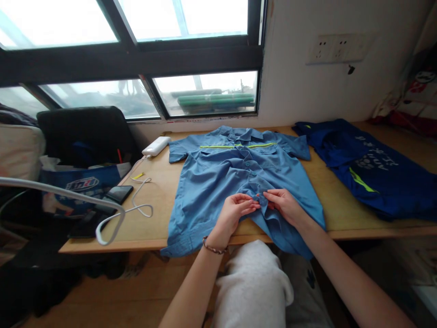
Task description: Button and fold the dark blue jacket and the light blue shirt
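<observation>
A light blue short-sleeved work shirt [205, 196] lies front up on the wooden table, its collar toward the window and its hem over the near edge. A yellow-green stripe crosses the chest, and several buttons run down the front. My left hand [235, 208] pinches the lower front edge of the shirt from the left. From the right, my right hand [282, 205] grips the same front placket, fingertips close to those of my left hand. Cloth is bunched up between them. Whether a button sits under the fingertips is too small to tell.
A dark blue garment [372, 168] lies on the right of the table [157, 228]. On the left are a white power bank [156, 146] with a cable [139, 207] and a phone [119, 194]. A blue bag [83, 189] rests beside the table.
</observation>
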{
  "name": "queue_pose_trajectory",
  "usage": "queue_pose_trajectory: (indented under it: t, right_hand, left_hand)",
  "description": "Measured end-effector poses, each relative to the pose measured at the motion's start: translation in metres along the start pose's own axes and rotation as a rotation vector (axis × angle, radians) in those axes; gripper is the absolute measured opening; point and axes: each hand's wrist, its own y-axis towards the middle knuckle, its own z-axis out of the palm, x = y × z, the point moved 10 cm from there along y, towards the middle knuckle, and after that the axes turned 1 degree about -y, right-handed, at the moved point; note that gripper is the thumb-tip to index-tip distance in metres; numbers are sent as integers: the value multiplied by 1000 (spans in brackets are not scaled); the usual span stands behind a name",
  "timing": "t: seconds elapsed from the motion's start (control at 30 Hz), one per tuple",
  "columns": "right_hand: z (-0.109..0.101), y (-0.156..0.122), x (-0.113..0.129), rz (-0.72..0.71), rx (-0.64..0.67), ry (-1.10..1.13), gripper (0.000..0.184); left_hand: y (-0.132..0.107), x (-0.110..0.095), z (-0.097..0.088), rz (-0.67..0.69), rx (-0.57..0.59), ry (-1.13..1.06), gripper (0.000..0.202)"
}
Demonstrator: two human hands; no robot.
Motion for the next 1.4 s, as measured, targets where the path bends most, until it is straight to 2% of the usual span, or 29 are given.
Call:
queue_pose_trajectory:
  t: [0.23, 0.7, 1.0, 1.13, 1.27, 1.4]
  right_hand:
    - [8, -1, -1, 6, 65, -39, 30]
    - [2, -2, -4, 67, 12, 86, 26]
    - [3, -3, -2, 78, 13, 136, 37]
    - [2, -2, 0, 19, 9, -27, 29]
    - [-5, -2, 7, -61, -78, -233, 27]
    - [-6, -3, 16, -158, -125, -340, 23]
  left_hand:
    - [6, 2, -3, 5, -58, 54, 25]
    - [5, 4, -6, 5, -83, 65, 26]
    - [4, 2, -8, 13, -109, 60, 25]
    - [4, 1, -7, 25, -111, 91, 27]
    - [3, 0, -3, 22, -97, 139, 28]
    - [3, -1, -3, 30, -101, 174, 24]
